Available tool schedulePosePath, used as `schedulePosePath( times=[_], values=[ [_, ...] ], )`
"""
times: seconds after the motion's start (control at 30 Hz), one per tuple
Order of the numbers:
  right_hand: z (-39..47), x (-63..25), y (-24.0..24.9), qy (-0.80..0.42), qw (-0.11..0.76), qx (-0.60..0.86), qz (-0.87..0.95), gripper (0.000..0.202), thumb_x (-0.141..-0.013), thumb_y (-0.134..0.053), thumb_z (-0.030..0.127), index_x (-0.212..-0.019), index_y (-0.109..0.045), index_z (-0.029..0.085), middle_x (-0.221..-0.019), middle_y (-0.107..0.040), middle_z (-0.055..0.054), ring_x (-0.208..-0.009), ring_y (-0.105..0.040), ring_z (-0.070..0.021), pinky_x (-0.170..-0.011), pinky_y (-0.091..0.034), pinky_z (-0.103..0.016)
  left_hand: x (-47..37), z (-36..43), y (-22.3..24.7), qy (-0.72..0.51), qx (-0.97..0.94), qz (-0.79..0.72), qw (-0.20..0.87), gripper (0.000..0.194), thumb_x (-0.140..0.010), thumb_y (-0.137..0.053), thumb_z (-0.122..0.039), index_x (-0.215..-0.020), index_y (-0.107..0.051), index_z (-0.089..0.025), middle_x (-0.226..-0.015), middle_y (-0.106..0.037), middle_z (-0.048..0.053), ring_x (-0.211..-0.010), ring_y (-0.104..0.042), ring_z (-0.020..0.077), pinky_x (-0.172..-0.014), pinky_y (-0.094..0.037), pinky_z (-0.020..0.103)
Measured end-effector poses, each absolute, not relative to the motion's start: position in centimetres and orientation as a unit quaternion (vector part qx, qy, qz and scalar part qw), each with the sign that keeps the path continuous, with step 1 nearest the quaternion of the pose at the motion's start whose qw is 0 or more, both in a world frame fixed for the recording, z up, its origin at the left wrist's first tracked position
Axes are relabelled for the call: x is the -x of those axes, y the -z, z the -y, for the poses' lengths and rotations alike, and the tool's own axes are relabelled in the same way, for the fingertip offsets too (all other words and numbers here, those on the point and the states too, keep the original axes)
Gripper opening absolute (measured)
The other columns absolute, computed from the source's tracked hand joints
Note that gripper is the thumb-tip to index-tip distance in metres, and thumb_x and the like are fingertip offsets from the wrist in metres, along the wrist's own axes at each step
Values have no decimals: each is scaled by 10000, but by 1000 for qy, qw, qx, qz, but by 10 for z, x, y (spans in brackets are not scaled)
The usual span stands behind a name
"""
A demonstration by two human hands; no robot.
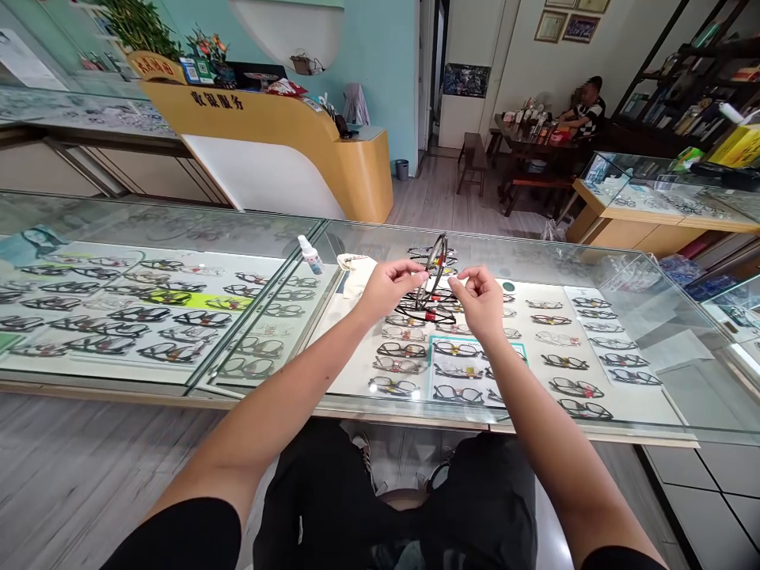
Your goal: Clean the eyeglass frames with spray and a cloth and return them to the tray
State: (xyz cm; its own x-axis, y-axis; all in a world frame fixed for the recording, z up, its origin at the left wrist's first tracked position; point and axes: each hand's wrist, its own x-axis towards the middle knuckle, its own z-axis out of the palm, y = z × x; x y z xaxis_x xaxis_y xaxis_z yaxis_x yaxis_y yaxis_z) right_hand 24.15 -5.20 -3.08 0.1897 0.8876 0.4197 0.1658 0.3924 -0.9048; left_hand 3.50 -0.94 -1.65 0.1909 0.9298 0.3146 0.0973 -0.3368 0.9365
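Above the glass display case, a pair of dark-framed eyeglasses is held up on its side between my two hands. My left hand pinches the frame with thumb and forefinger. On the other side, my right hand has its thumb and forefinger close together near the glasses; whether a part of the frame lies between them is too small to see. Left of my left hand, a pale cloth lies on the glass, with a white spray bottle standing beside it.
Rows of eyeglasses lie inside the case under the glass. Another case section adjoins on the left. Beyond stand a yellow-and-white counter, a wooden bench and a person seated at a table.
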Motion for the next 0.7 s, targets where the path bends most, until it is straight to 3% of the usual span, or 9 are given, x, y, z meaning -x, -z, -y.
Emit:
schedulePosePath(
  times=[0.27,0.37,0.47,0.57,0.7],
  values=[
    [55,-239,41,-216,555,512,619,248,-915,-788,414,-774,-692,235,-585,-338,86,-577,-307,-129,-610,-277,-306,-33,18,39,-501,-627,-389,452,349,-789,-881,-548,-879,-800,-221,-586,-359,-66,-577,-323,107,-587,-309,282],
    [55,-238,41,-220,552,511,621,243,-905,-798,404,-761,-705,232,-587,-350,79,-581,-317,-129,-606,-279,-309,-32,21,38,-516,-625,-376,449,318,-811,-878,-520,-883,-808,-218,-663,-506,-35,-632,-438,117,-631,-378,287],
    [57,-237,40,-228,549,510,622,243,-889,-818,401,-752,-710,232,-583,-352,79,-578,-314,-126,-605,-280,-310,-31,20,37,-534,-624,-368,436,302,-823,-871,-502,-869,-804,-212,-894,-697,32,-849,-630,168,-753,-495,298],
    [60,-236,38,-254,539,511,620,269,-875,-835,425,-747,-696,233,-572,-335,85,-570,-305,-123,-606,-289,-308,-32,19,38,-535,-611,-373,448,321,-828,-862,-511,-889,-793,-203,-1052,-774,71,-1036,-705,220,-883,-557,332],
    [62,-234,33,-294,524,509,616,240,-889,-821,433,-825,-711,229,-567,-323,97,-556,-290,-117,-610,-296,-303,-33,20,39,-520,-605,-377,470,320,-854,-845,-502,-944,-796,-199,-1073,-817,78,-1063,-744,238,-984,-577,384]
  ],
)
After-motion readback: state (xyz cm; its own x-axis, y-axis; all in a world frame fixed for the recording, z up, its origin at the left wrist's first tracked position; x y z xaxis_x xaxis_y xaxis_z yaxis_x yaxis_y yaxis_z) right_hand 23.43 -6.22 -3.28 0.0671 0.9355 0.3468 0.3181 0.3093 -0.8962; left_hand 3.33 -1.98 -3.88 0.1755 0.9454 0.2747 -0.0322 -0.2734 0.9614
